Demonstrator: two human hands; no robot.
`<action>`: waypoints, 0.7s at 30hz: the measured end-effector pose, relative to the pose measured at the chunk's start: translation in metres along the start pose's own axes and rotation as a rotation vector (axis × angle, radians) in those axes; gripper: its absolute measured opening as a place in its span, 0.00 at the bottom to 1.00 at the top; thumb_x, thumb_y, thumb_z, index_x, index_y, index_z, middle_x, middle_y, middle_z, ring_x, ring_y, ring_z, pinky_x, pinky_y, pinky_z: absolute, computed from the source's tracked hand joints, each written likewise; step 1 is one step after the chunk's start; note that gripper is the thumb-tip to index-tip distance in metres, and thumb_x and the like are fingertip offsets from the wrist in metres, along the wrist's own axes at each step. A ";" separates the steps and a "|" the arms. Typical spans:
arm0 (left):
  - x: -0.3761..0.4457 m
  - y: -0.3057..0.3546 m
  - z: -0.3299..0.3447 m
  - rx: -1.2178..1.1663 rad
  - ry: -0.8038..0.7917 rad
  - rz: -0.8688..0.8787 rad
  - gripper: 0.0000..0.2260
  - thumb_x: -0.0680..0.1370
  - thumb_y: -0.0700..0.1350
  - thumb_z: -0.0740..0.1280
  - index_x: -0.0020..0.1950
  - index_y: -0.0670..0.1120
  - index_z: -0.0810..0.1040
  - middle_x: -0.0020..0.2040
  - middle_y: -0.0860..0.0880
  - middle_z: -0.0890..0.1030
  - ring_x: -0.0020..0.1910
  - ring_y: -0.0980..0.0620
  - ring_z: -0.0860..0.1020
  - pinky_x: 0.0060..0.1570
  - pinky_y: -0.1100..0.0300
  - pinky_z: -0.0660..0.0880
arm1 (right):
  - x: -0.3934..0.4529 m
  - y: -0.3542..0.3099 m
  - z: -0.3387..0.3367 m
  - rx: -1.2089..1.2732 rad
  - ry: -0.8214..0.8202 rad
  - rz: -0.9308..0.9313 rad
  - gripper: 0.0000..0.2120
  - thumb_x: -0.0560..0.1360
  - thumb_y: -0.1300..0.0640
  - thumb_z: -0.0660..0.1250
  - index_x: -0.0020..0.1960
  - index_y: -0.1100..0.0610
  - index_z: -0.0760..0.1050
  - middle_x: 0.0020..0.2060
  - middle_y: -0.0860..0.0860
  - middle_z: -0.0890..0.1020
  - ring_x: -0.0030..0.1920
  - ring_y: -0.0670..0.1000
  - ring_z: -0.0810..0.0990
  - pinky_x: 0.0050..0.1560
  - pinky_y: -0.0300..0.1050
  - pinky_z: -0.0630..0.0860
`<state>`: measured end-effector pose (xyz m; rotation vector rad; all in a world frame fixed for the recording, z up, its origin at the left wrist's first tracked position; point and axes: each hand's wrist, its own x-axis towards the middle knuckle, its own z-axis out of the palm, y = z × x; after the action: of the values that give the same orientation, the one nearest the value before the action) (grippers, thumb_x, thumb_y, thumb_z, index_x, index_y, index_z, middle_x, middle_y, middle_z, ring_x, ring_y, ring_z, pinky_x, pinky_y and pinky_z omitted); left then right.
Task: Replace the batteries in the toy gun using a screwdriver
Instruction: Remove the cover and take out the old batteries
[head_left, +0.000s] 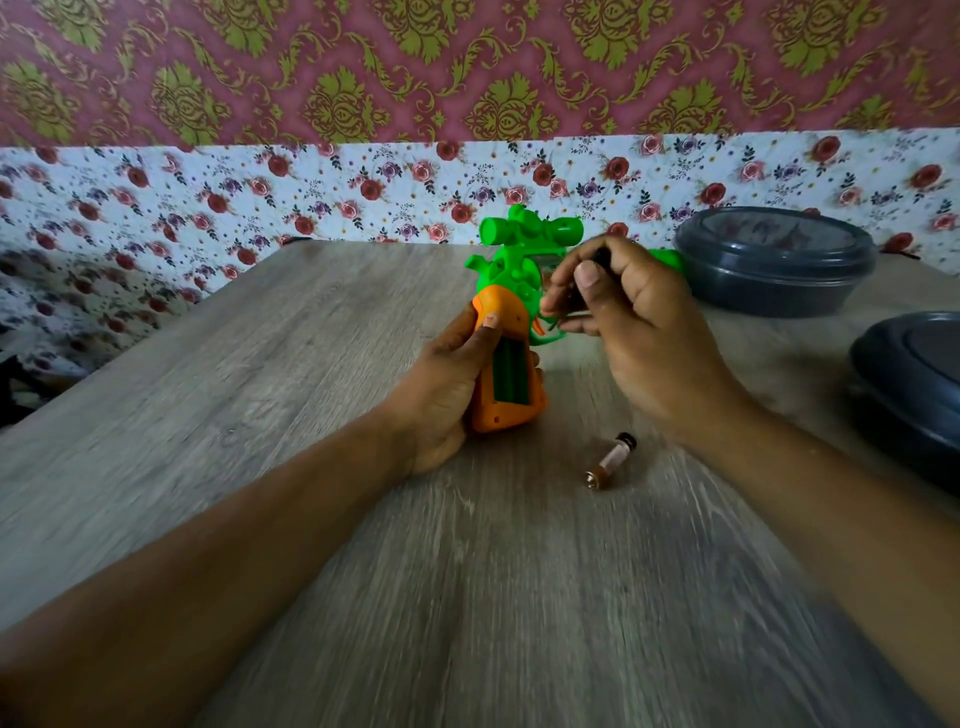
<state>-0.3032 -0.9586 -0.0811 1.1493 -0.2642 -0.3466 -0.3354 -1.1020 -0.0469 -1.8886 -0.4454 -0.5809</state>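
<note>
- Left hand (447, 384) grips the toy gun (511, 312), battery bay open.
- Right hand (623, 317) pinches a dark tool, seemingly the screwdriver (592, 283).
- One battery (609, 461) lies on the table (260, 415); refitting probably comes next.

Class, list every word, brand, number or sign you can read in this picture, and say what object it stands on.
None can be read.
Battery on the table: label blurred, unreadable.
Toy gun: no text visible.
Dark tool in the right hand: no marking visible.
Grey containers: no visible label.
</note>
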 end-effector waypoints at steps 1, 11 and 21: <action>0.000 0.000 0.000 -0.017 0.005 -0.002 0.12 0.81 0.46 0.56 0.62 0.45 0.72 0.45 0.41 0.78 0.42 0.47 0.78 0.38 0.57 0.80 | 0.001 -0.005 -0.004 -0.008 -0.033 -0.002 0.08 0.77 0.55 0.54 0.44 0.54 0.70 0.36 0.50 0.78 0.42 0.54 0.80 0.49 0.54 0.78; 0.002 0.000 -0.003 -0.010 0.014 -0.020 0.20 0.81 0.46 0.56 0.73 0.46 0.63 0.49 0.40 0.78 0.45 0.45 0.79 0.41 0.55 0.81 | -0.037 -0.030 -0.070 -0.655 -0.869 0.341 0.12 0.68 0.57 0.72 0.45 0.42 0.77 0.38 0.43 0.78 0.38 0.40 0.76 0.41 0.40 0.72; 0.000 -0.001 -0.002 0.044 -0.010 -0.010 0.19 0.81 0.47 0.56 0.73 0.46 0.64 0.48 0.42 0.78 0.46 0.46 0.79 0.44 0.55 0.80 | -0.052 -0.024 -0.062 -0.726 -0.681 0.299 0.08 0.69 0.58 0.72 0.42 0.45 0.77 0.42 0.42 0.77 0.45 0.40 0.75 0.47 0.37 0.70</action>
<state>-0.3024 -0.9569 -0.0825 1.1931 -0.2759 -0.3571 -0.4025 -1.1529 -0.0387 -2.7898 -0.3913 0.1636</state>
